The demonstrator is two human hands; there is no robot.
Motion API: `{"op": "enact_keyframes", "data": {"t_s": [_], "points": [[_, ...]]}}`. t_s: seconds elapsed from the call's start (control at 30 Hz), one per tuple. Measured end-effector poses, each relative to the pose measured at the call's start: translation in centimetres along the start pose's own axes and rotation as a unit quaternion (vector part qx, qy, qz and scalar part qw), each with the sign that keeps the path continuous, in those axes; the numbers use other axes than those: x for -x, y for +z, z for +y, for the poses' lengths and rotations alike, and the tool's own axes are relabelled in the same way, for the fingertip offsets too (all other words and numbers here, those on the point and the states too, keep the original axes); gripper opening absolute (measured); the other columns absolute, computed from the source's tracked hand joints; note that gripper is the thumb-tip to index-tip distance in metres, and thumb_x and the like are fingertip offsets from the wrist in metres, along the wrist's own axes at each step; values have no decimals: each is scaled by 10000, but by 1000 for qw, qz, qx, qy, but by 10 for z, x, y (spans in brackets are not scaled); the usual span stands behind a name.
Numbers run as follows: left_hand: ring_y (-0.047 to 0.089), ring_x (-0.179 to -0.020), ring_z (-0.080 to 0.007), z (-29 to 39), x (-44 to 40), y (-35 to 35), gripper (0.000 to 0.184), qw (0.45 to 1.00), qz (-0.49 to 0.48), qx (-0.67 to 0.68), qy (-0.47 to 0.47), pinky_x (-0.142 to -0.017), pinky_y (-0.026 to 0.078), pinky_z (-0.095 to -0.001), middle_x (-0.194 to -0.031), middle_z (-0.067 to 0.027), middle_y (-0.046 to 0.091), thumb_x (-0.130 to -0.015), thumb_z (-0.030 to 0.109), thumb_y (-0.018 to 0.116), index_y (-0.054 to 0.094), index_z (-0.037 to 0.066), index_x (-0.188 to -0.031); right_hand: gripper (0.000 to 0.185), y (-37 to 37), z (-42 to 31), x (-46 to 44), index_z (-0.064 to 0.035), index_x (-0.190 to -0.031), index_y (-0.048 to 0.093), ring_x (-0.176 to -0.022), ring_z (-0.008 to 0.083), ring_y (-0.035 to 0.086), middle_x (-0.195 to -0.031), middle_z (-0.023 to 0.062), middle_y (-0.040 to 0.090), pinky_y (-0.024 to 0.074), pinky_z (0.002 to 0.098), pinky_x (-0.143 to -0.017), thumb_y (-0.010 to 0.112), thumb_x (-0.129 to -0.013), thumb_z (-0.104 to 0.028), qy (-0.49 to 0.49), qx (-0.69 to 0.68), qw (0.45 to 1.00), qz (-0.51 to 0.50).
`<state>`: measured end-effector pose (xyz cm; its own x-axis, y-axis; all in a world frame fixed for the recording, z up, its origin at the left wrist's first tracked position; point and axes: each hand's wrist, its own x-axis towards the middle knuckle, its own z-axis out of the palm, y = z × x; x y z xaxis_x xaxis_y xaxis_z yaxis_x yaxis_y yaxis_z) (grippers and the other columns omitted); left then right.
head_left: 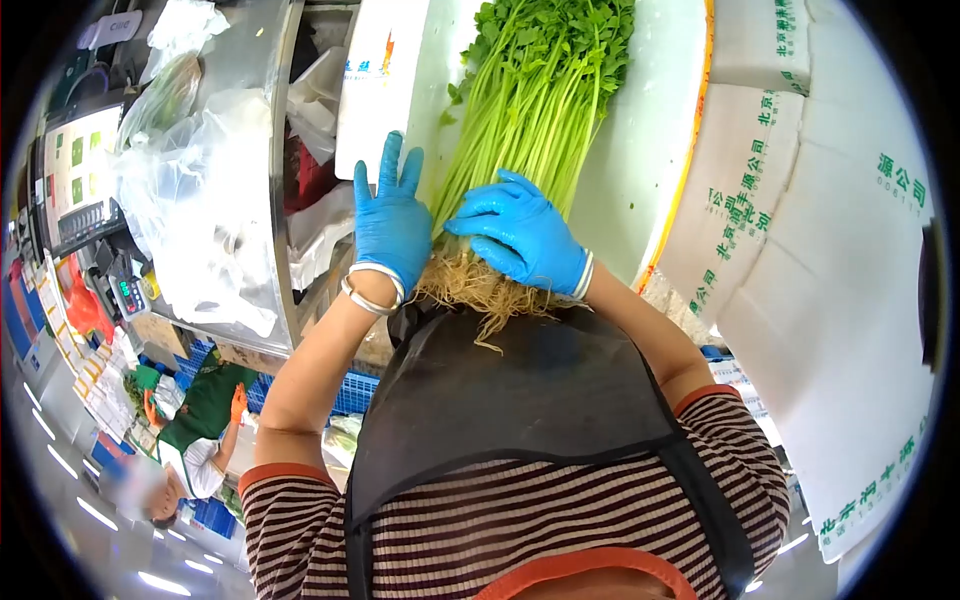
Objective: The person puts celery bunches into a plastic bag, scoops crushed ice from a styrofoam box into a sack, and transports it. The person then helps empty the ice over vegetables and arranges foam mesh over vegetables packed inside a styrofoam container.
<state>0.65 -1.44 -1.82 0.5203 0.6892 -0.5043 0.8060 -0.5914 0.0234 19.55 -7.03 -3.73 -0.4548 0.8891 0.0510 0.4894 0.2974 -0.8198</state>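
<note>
A large bunch of thin-stemmed celery [540, 120] lies lengthwise in a white foam box [640, 170], leaves at the far end. Its tangled roots [475, 285] face me, against my dark apron [500, 380]. My right hand [525, 235], in a blue glove, curls over the stems just above the roots. My left hand [392, 225], also gloved in blue, is beside the bunch at the left, fingers spread and pointing away from me. Nothing shows in its fingers, and its inner edge is close to the stems and roots.
At left stands a metal table [285, 200] with clear plastic bags [200, 200]. A monitor [80, 170] and a small digital scale [130, 295] are beyond. White cartons with green print [740, 200] line the right side. Another person [205, 420] in orange gloves works at lower left.
</note>
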Motion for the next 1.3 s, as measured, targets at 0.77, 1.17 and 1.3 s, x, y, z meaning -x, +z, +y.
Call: {"op": "enact_keyframes", "data": {"t_s": [0.77, 1.17, 1.3], "points": [[463, -1203, -372, 2, -221, 111, 901, 867, -175, 421, -202, -1005, 362, -409, -1253, -262, 505, -851, 699, 178, 404, -34, -1323, 616, -35, 89, 44, -86, -1304, 466, -1196, 264, 445, -1310, 106, 489, 338, 413, -1035, 444, -905, -554, 652, -386, 556, 342], [494, -1160, -304, 37, -126, -1, 1017, 702, -31, 710, 46, -978, 410, -354, -1298, -212, 470, -658, 432, 781, 262, -85, -1364, 806, -10, 122, -25, -96, -1413, 314, -1219, 301, 466, -1378, 161, 418, 397, 432, -1017, 344, -859, -681, 284, -731, 597, 170], [423, -1219, -362, 39, -97, -68, 1227, 777, 71, 624, 38, -1021, 364, -385, -1328, -283, 388, -573, 437, 829, 95, -108, -1392, 771, -46, 76, -52, -95, -1417, 305, -1237, 299, 446, -1401, 149, 391, 379, 430, -1033, 351, -876, -643, 209, -740, 601, 218]]}}
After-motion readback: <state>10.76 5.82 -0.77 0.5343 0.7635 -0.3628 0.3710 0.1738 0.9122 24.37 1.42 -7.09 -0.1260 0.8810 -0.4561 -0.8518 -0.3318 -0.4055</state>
